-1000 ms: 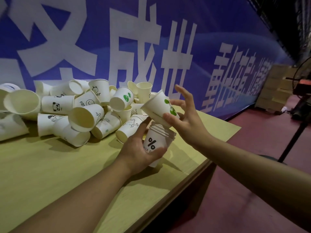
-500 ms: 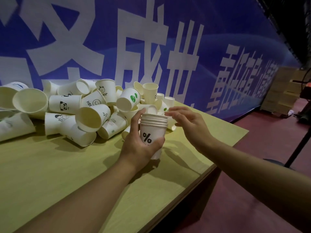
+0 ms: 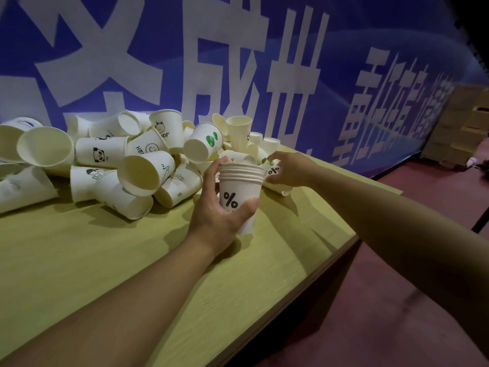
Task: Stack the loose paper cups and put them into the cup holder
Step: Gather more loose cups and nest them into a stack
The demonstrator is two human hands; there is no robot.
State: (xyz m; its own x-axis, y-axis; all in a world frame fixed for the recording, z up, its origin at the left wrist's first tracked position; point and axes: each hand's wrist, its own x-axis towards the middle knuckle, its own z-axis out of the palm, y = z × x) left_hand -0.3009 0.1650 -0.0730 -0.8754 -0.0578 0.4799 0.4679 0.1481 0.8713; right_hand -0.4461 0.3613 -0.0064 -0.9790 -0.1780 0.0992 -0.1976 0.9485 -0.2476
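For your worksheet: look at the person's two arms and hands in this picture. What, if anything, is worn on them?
Nothing is worn. Both forearms are bare as far as the frame shows, with no sleeves in view. The left hand and right hand have no gloves, and no rings, watch or bands are visible.

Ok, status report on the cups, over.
Left hand grips white nested paper-cup stack. Right hand pinches loose percent-marked cup. Cup holder unseen.

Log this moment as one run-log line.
left hand: grips nested stack of white paper cups | right hand: reaching onto loose white percent-mark paper cup | cup holder: not visible
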